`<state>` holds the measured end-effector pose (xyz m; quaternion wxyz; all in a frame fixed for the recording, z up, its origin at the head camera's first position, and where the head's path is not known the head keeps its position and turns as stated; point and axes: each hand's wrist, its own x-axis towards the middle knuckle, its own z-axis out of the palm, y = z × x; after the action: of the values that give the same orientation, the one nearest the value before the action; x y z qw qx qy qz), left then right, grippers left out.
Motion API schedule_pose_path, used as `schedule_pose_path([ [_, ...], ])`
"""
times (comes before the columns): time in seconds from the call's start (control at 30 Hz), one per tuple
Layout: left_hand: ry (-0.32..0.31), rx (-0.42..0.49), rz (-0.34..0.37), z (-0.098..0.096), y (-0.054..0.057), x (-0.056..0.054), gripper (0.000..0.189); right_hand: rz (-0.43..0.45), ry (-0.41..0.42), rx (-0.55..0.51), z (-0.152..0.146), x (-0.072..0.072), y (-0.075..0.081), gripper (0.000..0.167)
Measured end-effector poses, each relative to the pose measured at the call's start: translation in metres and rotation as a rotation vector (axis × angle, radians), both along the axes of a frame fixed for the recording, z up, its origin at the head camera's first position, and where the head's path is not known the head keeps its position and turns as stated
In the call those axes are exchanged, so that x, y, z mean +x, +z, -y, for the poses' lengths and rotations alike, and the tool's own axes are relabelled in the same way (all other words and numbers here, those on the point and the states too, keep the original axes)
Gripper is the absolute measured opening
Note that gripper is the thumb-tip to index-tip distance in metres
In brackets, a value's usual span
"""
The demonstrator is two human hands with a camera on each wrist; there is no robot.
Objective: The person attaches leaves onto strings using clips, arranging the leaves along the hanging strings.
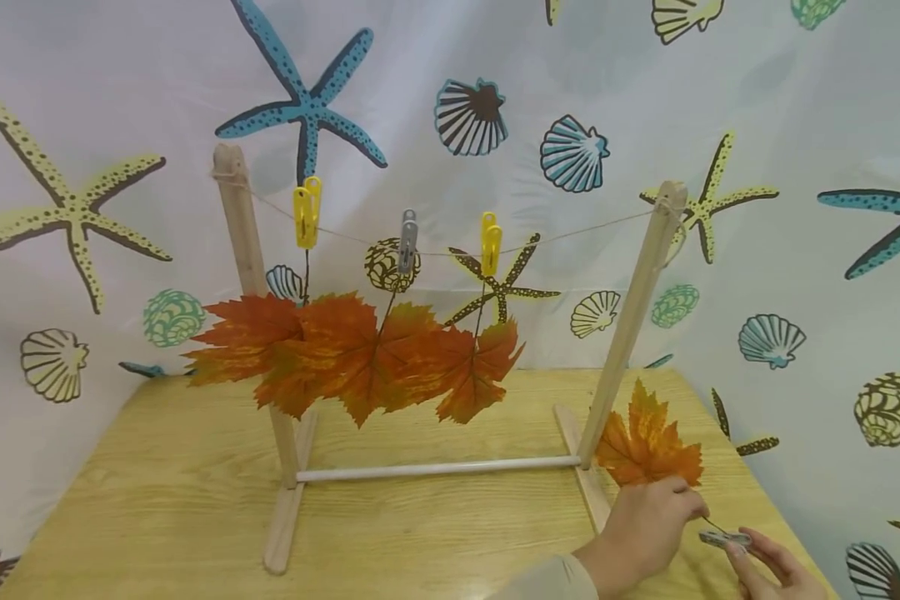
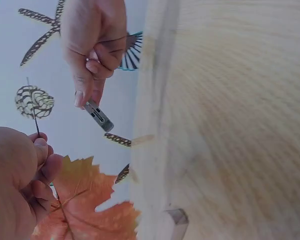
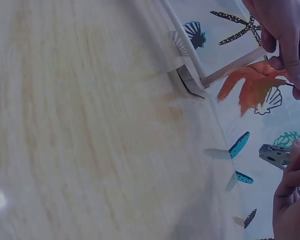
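An orange artificial maple leaf (image 1: 648, 442) is held by its thin dark stem in my left hand (image 1: 640, 532), close to the stand's right post. My right hand (image 1: 776, 571) pinches a grey clothespin (image 1: 724, 538) beside the end of that stem. In the left wrist view the clothespin (image 2: 98, 116) points down from the fingertips, apart from the stem. The right wrist view shows the clothespin (image 3: 275, 155) below the leaf (image 3: 255, 86).
A wooden stand with a right post (image 1: 633, 325) and a white crossbar (image 1: 438, 470) carries a string (image 1: 585, 228). From it hang several orange leaves (image 1: 360, 354) by two yellow clothespins (image 1: 491, 244) and one grey clothespin (image 1: 407, 242). Behind the wooden table (image 1: 435, 533) hangs a sea-patterned curtain (image 1: 495, 50).
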<state>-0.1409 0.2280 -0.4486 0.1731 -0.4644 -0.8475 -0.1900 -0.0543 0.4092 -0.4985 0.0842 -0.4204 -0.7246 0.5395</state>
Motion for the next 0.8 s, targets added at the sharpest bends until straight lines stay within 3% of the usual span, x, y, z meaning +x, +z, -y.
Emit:
schedule_pose_path([
  [0.2,-0.021,0.167,-0.023,0.006,0.013,-0.005,0.019,-0.161,-0.029,-0.128,0.018,0.000,0.022,0.034],
  [0.27,-0.016,0.199,-0.026,0.008,0.016,-0.006,0.018,-0.218,-0.013,-0.135,0.022,-0.001,0.027,0.028],
  [0.33,-0.010,0.221,-0.032,0.010,0.019,-0.006,0.018,-0.234,0.003,-0.091,0.026,-0.001,0.033,0.029],
  [0.53,-0.054,0.313,0.008,0.018,0.031,-0.008,0.018,-0.220,0.028,0.090,0.038,-0.007,0.051,0.054],
  [0.7,-0.076,0.350,0.052,0.026,0.044,-0.009,0.019,-0.185,0.118,0.102,0.041,-0.017,0.066,0.067],
  [0.8,-0.078,0.367,0.065,0.031,0.049,-0.010,0.018,-0.180,0.166,0.082,0.039,-0.021,0.073,0.066],
])
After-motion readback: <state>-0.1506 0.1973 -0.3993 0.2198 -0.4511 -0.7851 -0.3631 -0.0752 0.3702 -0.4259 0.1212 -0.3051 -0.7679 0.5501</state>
